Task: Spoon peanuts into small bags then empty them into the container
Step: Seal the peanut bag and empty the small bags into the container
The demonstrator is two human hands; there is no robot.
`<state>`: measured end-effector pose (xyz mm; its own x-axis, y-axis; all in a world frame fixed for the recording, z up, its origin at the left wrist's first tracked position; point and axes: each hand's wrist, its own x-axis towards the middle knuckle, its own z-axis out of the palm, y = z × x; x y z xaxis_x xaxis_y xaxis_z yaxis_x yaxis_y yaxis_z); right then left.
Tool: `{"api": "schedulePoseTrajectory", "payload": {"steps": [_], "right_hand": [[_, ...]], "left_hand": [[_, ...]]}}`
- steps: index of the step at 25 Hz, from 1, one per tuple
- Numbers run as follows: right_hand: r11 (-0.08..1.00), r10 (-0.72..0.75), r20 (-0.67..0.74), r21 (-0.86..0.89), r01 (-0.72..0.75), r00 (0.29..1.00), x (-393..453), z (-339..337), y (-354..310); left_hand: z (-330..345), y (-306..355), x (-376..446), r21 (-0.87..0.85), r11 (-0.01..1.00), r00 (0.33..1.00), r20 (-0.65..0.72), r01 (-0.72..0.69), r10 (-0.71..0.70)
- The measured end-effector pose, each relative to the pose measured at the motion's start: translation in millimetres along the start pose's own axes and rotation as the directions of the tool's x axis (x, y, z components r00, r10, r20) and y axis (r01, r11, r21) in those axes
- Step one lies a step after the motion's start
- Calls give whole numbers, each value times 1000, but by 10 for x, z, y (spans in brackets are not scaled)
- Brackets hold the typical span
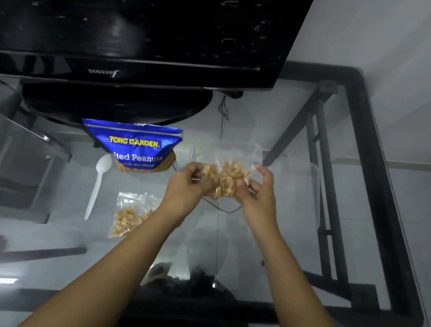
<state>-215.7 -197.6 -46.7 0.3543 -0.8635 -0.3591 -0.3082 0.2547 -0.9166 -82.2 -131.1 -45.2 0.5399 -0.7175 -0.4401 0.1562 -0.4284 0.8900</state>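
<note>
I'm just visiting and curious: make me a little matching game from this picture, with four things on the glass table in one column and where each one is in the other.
Things:
1. white plastic spoon
2. blue peanut packet
3. small bag with peanuts
4. second filled small bag

Places:
A. held between both hands
B. lying on the glass near the left forearm
C. standing before the TV base
D. lying left of the packet

Pairs: 1-D, 2-C, 3-A, 4-B

Black Samsung television [133, 21] on its stand at the back of a glass table [298, 198]; thin black cable [223, 113] hanging behind.
</note>
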Motion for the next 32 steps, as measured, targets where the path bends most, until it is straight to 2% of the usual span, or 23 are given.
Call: {"api": "schedulePoseTrajectory", "payload": {"steps": [2,5,8,10,12,15,16,17,20,23,27,29,32], "right_hand": [[997,-9,10,-70,9,1000,316,37,-133],[964,20,-5,-266,-20,1000,631,98,-190],[874,38,0,-484,-34,999,710,149,-180],[800,20,8,-600,-12,1000,707,193,-168],[720,-70,21,-690,65,997,699,228,-153],[559,-192,47,-815,149,980,659,229,-169],[518,-205,55,-841,156,977,625,224,-194],[503,-223,62,-848,169,973,569,227,-230],[574,-334,102,-767,288,937,224,280,-286],[674,-306,224,-636,377,925,-257,597,-96],[742,-157,335,-582,334,929,-642,1157,248],[746,-125,336,-588,312,933,-737,1367,338],[770,-109,295,-579,269,949,-772,1490,433]], "left_hand": [[61,181,212,88,996,998,-66,-16,22],[157,272,447,208,977,987,-161,46,-12],[252,179,578,337,933,973,-226,126,-50],[293,117,607,463,877,979,-199,128,-38],[307,98,592,632,771,983,-177,79,45],[245,141,481,838,542,944,-132,-57,302],[192,157,427,844,528,929,-118,-92,352],[117,153,361,819,559,920,-113,-128,375],[-183,28,54,685,700,904,-148,-199,402],[-637,-286,-258,696,706,908,-199,-134,368],[-1216,-692,-540,745,667,896,-318,33,311],[-1365,-867,-620,756,652,914,-304,59,270],[-1341,-986,-661,660,748,957,-257,74,133]]}}
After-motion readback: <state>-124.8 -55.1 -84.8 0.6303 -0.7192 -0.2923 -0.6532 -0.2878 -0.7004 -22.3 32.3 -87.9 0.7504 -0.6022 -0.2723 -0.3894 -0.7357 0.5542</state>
